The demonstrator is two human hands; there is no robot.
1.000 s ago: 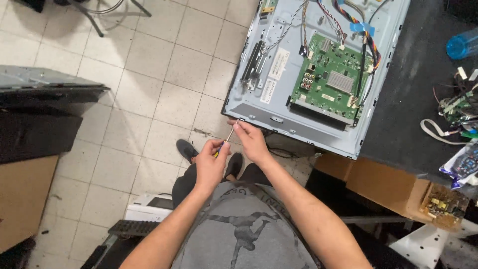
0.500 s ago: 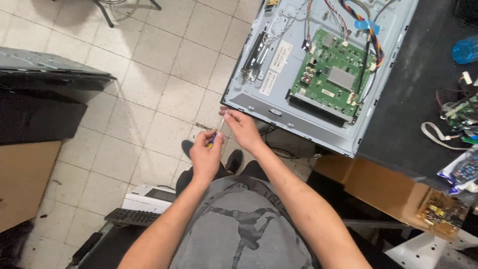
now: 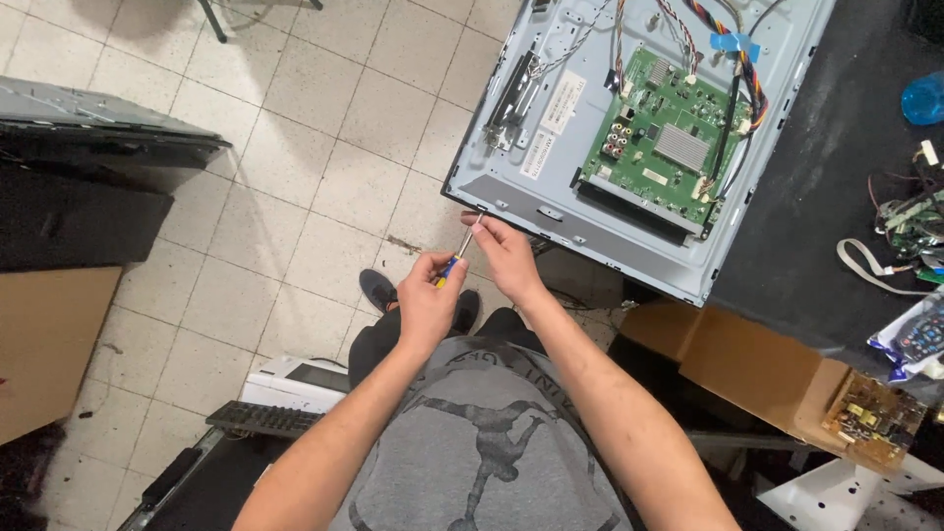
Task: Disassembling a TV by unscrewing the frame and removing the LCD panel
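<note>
The left hand (image 3: 428, 300) has its fingers closed round the handle of a screwdriver (image 3: 454, 259), just below the near corner of the grey metal panel (image 3: 511, 182); the right hand (image 3: 506, 251) pinches the shaft near the tip, at that panel's edge. The green circuit board (image 3: 664, 147) sits on the panel, well apart from both hands.

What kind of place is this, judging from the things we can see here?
Probably an electronics repair workshop. An opened flat screen chassis with a green circuit board lies on a dark table, the left hand holds a screwdriver, and another loose board lies nearby.

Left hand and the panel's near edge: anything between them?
Head view: the screwdriver spans it, from the left hand to the metal back panel, right hand pinching the shaft.
</note>
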